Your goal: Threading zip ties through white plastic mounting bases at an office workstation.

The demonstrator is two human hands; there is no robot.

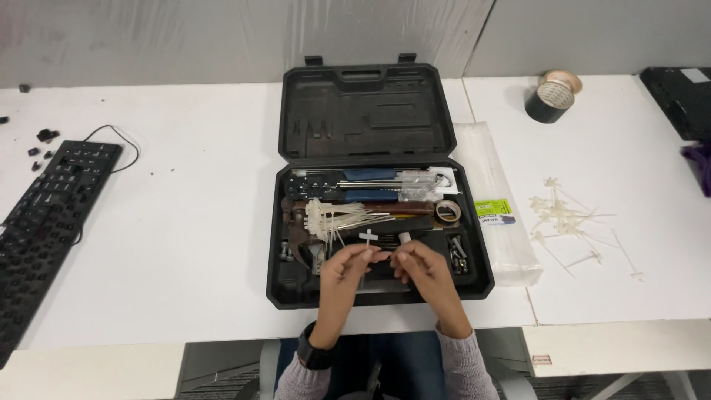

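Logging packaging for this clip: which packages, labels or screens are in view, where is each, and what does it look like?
Clear plastic bag of white cable ties: flat on the table, against the right side of the open black tool case; long, translucent.
Label on that bag: small rectangle, yellow-green above, white and dark below.
Small label: front edge of the right-hand table; white, reddish markings.
No screens.

Open tool case (296, 289): black, inside and out. Cable ties (333, 216) in the case and loose cable ties (566, 218) on the table: off-white. Table (185, 222): white. Keyboard (44, 222): black. Tape roll (552, 96): black with pale core. Packet label (495, 208): yellow-green. Sleeves (463, 370): speckled grey. Wrist band (315, 355): black.
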